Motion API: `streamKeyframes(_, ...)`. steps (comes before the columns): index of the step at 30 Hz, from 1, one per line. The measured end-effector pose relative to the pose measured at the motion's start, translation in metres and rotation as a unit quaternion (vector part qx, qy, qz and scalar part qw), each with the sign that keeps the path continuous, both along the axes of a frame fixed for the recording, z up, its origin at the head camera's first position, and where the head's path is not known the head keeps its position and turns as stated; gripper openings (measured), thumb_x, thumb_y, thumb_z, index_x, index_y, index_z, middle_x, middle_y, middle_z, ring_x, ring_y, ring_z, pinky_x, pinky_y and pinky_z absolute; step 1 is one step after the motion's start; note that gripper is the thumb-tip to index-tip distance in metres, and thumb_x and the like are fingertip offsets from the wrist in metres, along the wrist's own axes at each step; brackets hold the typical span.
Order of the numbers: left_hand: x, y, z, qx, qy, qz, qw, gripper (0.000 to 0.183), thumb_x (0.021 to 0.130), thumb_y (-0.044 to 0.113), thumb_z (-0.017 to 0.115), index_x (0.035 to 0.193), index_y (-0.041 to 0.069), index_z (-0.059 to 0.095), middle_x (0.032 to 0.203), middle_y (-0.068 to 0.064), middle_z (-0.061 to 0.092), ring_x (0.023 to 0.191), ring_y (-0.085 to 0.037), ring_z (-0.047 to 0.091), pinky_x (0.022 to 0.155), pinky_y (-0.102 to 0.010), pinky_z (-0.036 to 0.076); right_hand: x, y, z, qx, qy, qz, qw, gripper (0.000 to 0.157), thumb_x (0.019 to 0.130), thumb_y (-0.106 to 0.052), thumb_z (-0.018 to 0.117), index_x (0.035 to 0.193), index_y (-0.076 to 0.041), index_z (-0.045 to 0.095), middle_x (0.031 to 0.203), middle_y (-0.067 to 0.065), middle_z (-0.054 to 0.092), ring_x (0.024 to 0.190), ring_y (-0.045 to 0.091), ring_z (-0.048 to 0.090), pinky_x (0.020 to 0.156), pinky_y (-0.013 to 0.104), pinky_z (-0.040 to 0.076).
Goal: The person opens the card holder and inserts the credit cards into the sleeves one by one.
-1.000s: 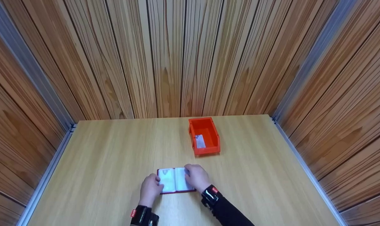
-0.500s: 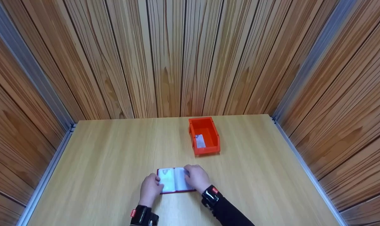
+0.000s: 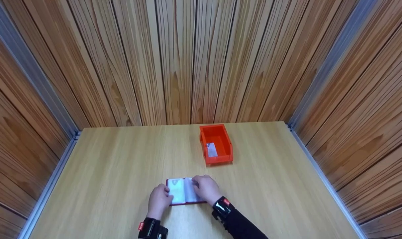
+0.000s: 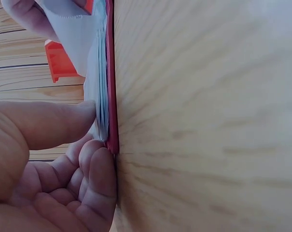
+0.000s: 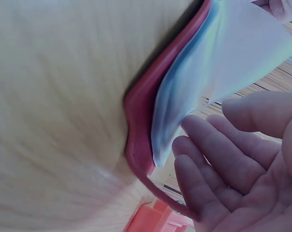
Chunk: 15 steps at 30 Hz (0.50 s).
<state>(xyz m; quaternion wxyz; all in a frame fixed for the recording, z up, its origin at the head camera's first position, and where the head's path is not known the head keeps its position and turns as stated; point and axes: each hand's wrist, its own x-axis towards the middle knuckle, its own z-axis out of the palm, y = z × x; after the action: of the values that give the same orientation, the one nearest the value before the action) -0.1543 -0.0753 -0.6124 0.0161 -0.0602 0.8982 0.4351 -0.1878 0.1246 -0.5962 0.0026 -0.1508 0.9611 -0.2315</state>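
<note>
Left of bottom centre, pinches with the left hand (image 3: 158, 200) the left edge of an open red-covered booklet (image 3: 180, 192), lying on the table (image 3: 114, 179) at bottom centre. Farther right, has the right hand (image 3: 207, 189) at a raised page (image 5: 252, 53); cannot tell whether gripping it. Just right of mid-frame, shows an orange bin (image 3: 220, 160).

No text is legible, even on the red tags (image 3: 141, 226).
</note>
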Motion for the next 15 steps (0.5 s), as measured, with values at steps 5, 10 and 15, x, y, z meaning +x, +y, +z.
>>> streamKeyframes(5, 0.000, -0.001, -0.001, 0.000, 0.002, 0.000, 1.0000, 0.021, 0.079, -0.003, 0.074, 0.094, -0.002, 0.060, 0.086, -0.009, 0.059, 0.081, -0.025, 0.059, 0.073, -0.040, 0.051, 0.000, -0.003, 0.001, -0.003, 0.011, 0.027, 1.000, 0.017, 0.091, -0.012, 0.069, 0.106, -0.008, 0.074, 0.096, 0.003, 0.072, 0.089, 0.018, 0.064, 0.082, 0.037, 0.052)
streamKeyframes(10, 0.000, -0.001, -0.002, -0.003, 0.011, 0.000, 0.9999, 0.020, 0.078, -0.002, 0.074, 0.092, -0.002, 0.059, 0.083, -0.008, 0.058, 0.078, -0.023, 0.057, 0.071, -0.039, 0.049, 0.000, -0.006, 0.001, -0.012, 0.025, 0.054, 0.998, 0.015, 0.090, -0.011, 0.069, 0.103, -0.007, 0.074, 0.093, 0.002, 0.072, 0.088, 0.019, 0.065, 0.081, 0.036, 0.052)
streamKeyframes(15, 0.001, -0.001, -0.003, -0.005, 0.023, -0.002, 0.9997, 0.021, 0.077, -0.002, 0.075, 0.090, -0.002, 0.059, 0.080, -0.007, 0.057, 0.075, -0.022, 0.057, 0.069, -0.039, 0.049, 0.002, -0.011, 0.003, -0.028, -0.003, 0.064, 0.998, 0.018, 0.091, -0.012, 0.068, 0.108, -0.007, 0.073, 0.097, 0.001, 0.072, 0.091, 0.017, 0.065, 0.084, 0.035, 0.052)
